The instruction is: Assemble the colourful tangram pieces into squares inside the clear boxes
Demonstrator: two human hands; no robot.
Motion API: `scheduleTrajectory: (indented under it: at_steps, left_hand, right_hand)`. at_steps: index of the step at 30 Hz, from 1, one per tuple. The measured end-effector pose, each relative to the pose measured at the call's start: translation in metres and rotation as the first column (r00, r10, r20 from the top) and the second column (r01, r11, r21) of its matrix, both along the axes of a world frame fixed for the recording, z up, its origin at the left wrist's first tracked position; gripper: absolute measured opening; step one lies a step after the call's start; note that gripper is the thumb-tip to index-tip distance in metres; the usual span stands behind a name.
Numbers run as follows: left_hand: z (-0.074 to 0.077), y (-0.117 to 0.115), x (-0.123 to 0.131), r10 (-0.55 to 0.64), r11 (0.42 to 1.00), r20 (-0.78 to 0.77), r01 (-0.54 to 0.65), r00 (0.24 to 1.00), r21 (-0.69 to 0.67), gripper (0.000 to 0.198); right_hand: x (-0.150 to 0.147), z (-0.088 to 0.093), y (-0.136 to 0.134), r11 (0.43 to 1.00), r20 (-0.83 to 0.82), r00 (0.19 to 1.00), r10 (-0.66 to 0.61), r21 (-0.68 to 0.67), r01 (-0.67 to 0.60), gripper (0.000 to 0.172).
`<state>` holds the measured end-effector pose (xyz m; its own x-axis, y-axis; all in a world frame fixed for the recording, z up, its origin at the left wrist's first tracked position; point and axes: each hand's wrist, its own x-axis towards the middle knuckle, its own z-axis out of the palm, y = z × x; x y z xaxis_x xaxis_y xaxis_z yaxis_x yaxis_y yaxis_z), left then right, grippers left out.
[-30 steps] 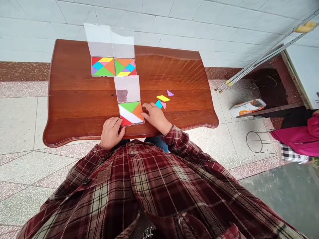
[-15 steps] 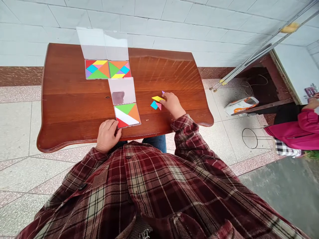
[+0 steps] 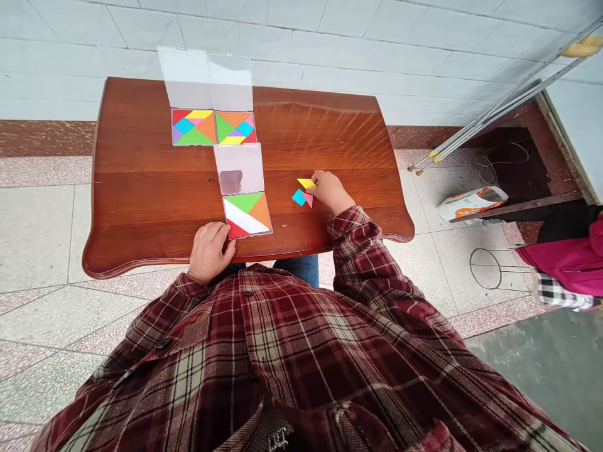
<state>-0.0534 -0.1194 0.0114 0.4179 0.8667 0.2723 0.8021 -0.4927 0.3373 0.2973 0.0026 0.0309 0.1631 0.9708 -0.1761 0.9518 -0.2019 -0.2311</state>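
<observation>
The yellow tangram parallelogram (image 3: 306, 183) sits under your right grip (image 3: 330, 191), to the right of the open cases on the table (image 3: 330, 138). Your fingertips are bunched against its right end, but they hide too much to tell whether they are pinching it. A small purple piece may be tucked beneath them. Just near of the yellow piece, the blue square (image 3: 298, 197) and pink triangle (image 3: 308, 199) lie touching each other.

Your left grip (image 3: 210, 252) rests spread and empty at the near table edge, just beside the near clear case (image 3: 247, 215). That case holds green, orange and red pieces, with a white diagonal gap across it. Its lid (image 3: 239, 168) lies open on the far side. Farther on, two filled cases (image 3: 194, 127) (image 3: 234, 128) sit side by side.

To the right, beyond the table, a co-worker's pink sleeve (image 3: 563, 260) shows near a wire stand (image 3: 485, 269).
</observation>
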Motion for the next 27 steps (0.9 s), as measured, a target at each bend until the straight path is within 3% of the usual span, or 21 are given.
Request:
scheduleTrajectory:
  at_steps: [13,17,22,27]
  left_hand:
    - [0.004,0.001,0.001,0.009,0.998,0.031,-0.007,0.999,-0.055,0.038]
    - [0.004,0.001,0.001,0.011,0.999,0.034,-0.009,0.999,-0.052,0.038]
    - [0.002,0.001,-0.001,0.001,1.0,0.004,-0.001,1.0,-0.023,0.038]
    - [0.003,0.001,0.0,0.005,1.0,0.006,-0.005,1.0,-0.029,0.038]
  right_hand:
    - [-0.005,0.012,-0.011,0.998,-0.079,0.997,-0.018,0.058,0.022,0.016]
    - [-0.008,0.019,-0.016,0.992,-0.179,0.984,-0.019,0.117,0.04,0.02]
    - [-0.015,0.024,-0.02,0.98,-0.321,0.947,-0.001,0.189,0.065,0.013]
    - [-0.027,0.028,-0.023,0.987,-0.499,0.866,-0.039,0.117,0.112,0.006]
